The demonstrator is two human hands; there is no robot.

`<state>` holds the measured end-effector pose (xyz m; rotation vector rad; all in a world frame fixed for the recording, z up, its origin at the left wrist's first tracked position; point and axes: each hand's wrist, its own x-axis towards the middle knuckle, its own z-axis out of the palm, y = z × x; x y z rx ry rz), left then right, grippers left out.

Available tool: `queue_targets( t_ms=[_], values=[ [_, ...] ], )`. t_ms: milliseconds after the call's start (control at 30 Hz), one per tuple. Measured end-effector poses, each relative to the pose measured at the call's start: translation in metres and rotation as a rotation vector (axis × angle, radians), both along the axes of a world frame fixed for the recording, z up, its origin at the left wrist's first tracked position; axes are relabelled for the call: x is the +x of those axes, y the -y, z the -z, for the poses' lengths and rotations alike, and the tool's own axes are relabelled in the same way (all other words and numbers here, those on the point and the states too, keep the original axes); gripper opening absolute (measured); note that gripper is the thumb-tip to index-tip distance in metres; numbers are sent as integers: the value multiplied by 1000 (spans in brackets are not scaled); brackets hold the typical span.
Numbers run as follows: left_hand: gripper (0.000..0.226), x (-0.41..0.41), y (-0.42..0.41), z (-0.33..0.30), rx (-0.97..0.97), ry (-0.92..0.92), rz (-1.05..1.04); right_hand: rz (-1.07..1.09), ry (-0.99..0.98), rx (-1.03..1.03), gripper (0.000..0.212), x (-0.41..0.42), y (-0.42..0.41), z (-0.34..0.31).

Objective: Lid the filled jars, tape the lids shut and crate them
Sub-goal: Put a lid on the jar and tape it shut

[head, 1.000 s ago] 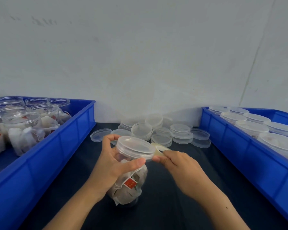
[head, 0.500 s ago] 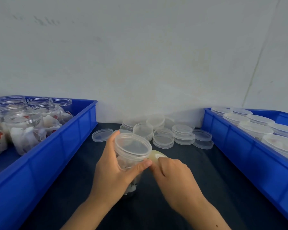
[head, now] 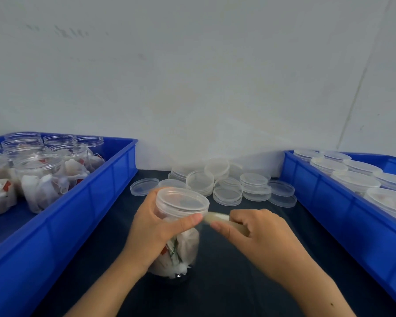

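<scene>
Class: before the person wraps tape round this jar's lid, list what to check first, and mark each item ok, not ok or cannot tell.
1. Lid sits on the jar: ok.
2. Left hand grips the jar below the lid: ok.
3. Right hand holds the tape: ok.
4. Tape end stuck to the lid's edge: cannot tell.
5. Jar upright on the table: ok.
6. Room in the right crate for this jar: cannot tell.

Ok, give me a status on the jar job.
Done: lidded jars fill the right crate. In hand: the left hand grips a lidded jar while the right hand pulls tape at its lid. Left: open filled jars wait in the left crate; spare lids lie behind.
</scene>
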<state>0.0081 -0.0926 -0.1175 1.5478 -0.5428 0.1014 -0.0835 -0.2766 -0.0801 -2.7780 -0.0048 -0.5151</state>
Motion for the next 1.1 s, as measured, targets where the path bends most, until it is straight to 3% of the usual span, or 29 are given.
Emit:
queue_targets(
  t_ms=[167, 433, 533, 667, 700, 800, 833, 933, 1000, 1100],
  values=[
    [85, 4, 1, -3, -39, -106, 156, 42, 36, -34, 66, 1, 3, 1],
    [97, -1, 1, 0, -72, -159, 222, 73, -2, 15, 59, 3, -3, 5],
    [92, -6, 3, 1, -68, -127, 186, 83, 4, 49, 58, 3, -6, 8],
    [65, -13, 6, 4, -49, -23, 72, 124, -5, 75, 58, 4, -10, 10],
    [67, -14, 7, 4, -29, 8, 36, 127, -1, 67, 58, 4, -11, 11],
    [108, -18, 9, 4, 95, 58, -62, 122, 25, 19, 56, 4, -18, 13],
    [112, -18, 9, 4, 135, 81, -98, 120, 34, -8, 53, 4, -22, 14],
    [86, -17, 10, 3, 130, 95, -127, 118, 39, -67, 47, 1, -27, 14],
    [84, -14, 11, 4, 112, 79, -136, 94, 9, -54, 47, 1, -26, 13],
    [84, -10, 10, 3, 64, 70, -152, 27, -121, 207, 61, 1, -20, 9]
  ],
)
